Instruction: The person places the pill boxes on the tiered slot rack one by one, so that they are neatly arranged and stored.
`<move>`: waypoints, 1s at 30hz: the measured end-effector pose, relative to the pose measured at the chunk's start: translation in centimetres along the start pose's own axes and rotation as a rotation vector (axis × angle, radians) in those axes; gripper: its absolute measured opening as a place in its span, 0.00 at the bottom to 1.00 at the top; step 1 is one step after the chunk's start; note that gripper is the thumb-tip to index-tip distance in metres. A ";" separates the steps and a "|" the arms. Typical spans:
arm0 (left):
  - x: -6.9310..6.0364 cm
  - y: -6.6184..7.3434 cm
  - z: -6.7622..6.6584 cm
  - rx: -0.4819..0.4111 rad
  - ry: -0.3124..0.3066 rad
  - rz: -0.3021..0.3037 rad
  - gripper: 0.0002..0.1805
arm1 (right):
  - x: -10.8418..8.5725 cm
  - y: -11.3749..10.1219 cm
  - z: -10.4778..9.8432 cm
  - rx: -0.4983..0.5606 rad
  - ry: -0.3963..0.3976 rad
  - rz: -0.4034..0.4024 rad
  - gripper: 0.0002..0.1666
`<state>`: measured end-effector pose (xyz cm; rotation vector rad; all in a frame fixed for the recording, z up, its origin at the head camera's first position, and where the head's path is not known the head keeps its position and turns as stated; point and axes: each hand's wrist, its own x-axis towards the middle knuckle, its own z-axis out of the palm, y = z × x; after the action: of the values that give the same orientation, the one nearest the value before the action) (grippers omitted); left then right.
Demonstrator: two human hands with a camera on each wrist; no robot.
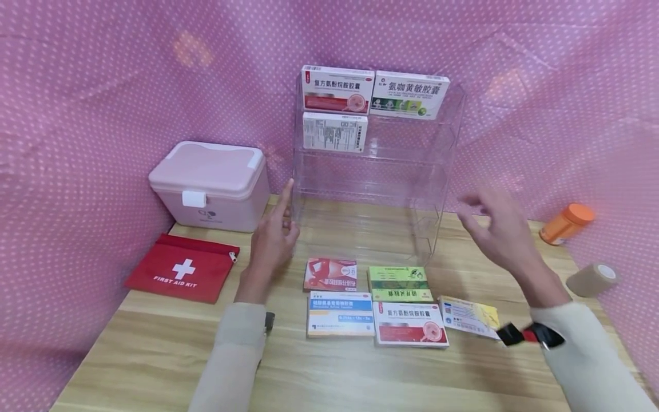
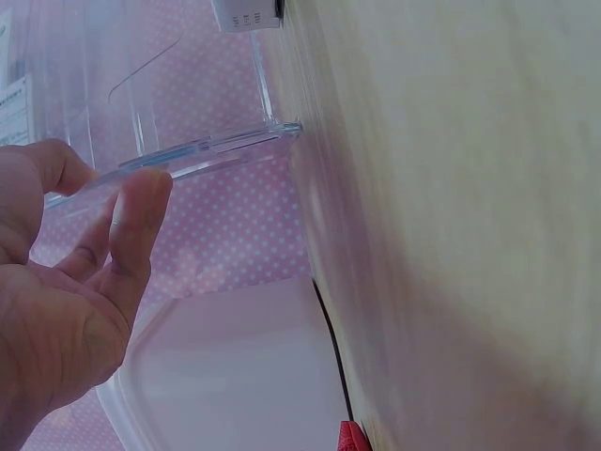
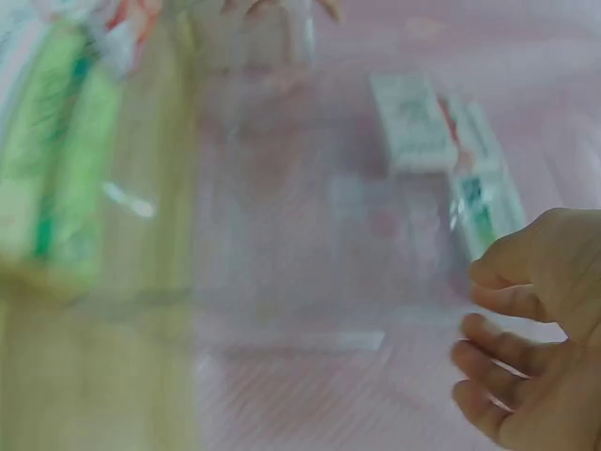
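Note:
A clear tiered rack (image 1: pixel 370 183) stands at the back, with two medicine boxes (image 1: pixel 337 90) (image 1: pixel 409 95) on its top tier and a white box (image 1: pixel 335 133) below at the left. My left hand (image 1: pixel 273 237) touches the rack's left side panel with its fingertips; in the left wrist view the hand (image 2: pixel 84 254) lies along the clear edge (image 2: pixel 216 143). To the right of the rack, my right hand (image 1: pixel 499 229) is in the air, blurred, fingers loosely bent and holding nothing. The right wrist view shows this hand (image 3: pixel 535 329) apart from the rack.
Several medicine boxes, among them a green one (image 1: pixel 400 284) and a blue-white one (image 1: pixel 341 314), lie before the rack. A pink case (image 1: pixel 211 186) and red pouch (image 1: pixel 182 268) are at left; an orange bottle (image 1: pixel 566 224) and beige roll (image 1: pixel 591 280) at right.

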<state>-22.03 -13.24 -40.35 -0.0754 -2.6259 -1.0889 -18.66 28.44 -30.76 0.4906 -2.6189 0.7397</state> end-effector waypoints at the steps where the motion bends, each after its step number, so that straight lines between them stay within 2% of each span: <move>1: 0.0 0.0 0.1 0.000 -0.004 -0.002 0.62 | -1.3 1.0 -0.2 0.004 -0.035 0.023 0.17; 3: -0.1 0.0 0.1 0.001 -0.007 -0.008 0.62 | -4.0 3.0 -0.2 0.002 -0.133 0.069 0.18; 7: -0.1 0.0 0.2 0.013 -0.005 -0.016 0.62 | -9.2 6.5 0.6 0.050 -0.349 0.174 0.27; 9: -0.1 0.0 0.2 0.017 -0.007 -0.019 0.62 | -11.6 7.8 1.2 0.064 -0.411 0.211 0.34; 13: 0.0 0.0 0.3 0.020 -0.010 -0.025 0.61 | -15.3 9.3 2.0 0.077 -0.457 0.259 0.43; 17: 0.0 0.0 0.2 0.024 -0.003 -0.028 0.61 | -17.3 9.6 2.1 0.067 -0.464 0.308 0.41; 23: -0.1 0.1 0.0 0.010 -0.010 -0.026 0.61 | -17.5 9.1 1.7 0.033 -0.422 0.321 0.38; 26: -0.1 0.0 0.0 0.007 -0.012 -0.027 0.61 | -17.4 8.8 1.5 0.074 -0.382 0.361 0.32; 30: -0.1 0.0 0.1 0.005 -0.014 -0.021 0.62 | -17.0 8.2 1.4 0.158 -0.249 0.352 0.24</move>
<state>-22.00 -13.16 -40.42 -0.0543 -2.6475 -1.0922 -7.73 38.10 -42.82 0.1703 -2.9344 1.0627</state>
